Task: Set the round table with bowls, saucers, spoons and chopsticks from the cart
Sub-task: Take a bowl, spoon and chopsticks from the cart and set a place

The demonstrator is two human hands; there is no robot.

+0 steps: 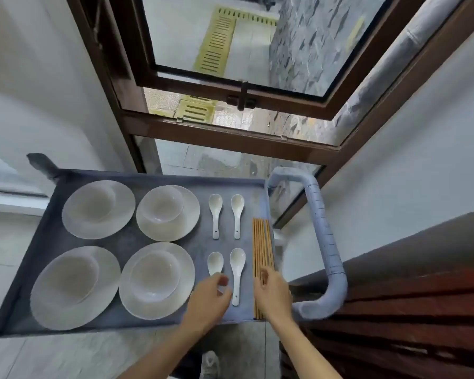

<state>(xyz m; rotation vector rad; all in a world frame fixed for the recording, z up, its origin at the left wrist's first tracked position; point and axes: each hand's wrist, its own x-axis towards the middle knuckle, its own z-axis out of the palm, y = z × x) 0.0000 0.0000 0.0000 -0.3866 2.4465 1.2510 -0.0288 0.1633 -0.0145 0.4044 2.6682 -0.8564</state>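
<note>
A grey cart tray (159, 177) holds several white saucers, each with a bowl in it, such as the near saucer (186, 266) and its bowl (155, 276). Right of them lie several white spoons, and a bundle of wooden chopsticks (262, 242) lies along the tray's right edge. My left hand (210, 295) pinches the handle of the near-left spoon (215, 262), whose handle is hidden under my fingers. My right hand (274, 292) lies on the near part of the chopsticks with its fingers curled down; a grip is not visible.
The cart's padded grey handle (330, 242) curves around the right side. A dark wooden bench or cabinet (411, 305) stands at the near right. An open window with a brown frame (230, 138) is behind the cart. White walls flank it.
</note>
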